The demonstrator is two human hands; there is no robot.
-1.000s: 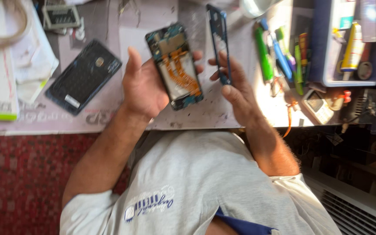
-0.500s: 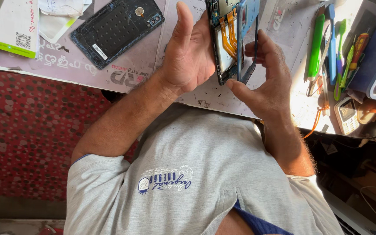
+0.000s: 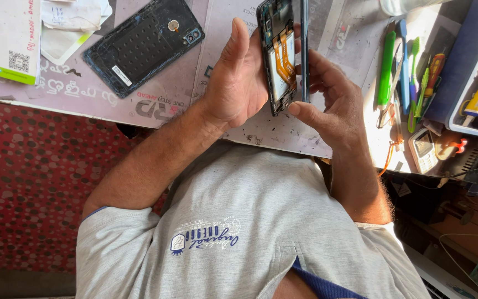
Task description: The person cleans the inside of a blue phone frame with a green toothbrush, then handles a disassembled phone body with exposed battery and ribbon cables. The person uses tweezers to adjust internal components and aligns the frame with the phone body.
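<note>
Phone opened, two halves in the hands

Phone body (image 3: 279, 61) with its back removed is held in the left hand (image 3: 236, 83), which grasps it from the side with the thumb stretched up along its edge. Inside it, orange flat cables and a pale battery area are visible. The right hand (image 3: 330, 105) grasps a thin dark panel (image 3: 304, 50), seen edge-on, just beside the open body; the two parts stand almost parallel and very close. I cannot tell if they touch or are joined at some point. Both parts are held above the worktop (image 3: 167, 105).

As I judge it, the opening is done, because the black back cover (image 3: 142, 44) already lies apart on the worktop, inner side up. What remains is the work on the inside, and the closing.

To the right lie a green pen-like tool (image 3: 385, 69), small screwdrivers (image 3: 422, 83) and a blue tray (image 3: 471, 66) with more items. A white booklet (image 3: 6, 39) lies at the left. Nothing stands between the hands and the worktop.
</note>
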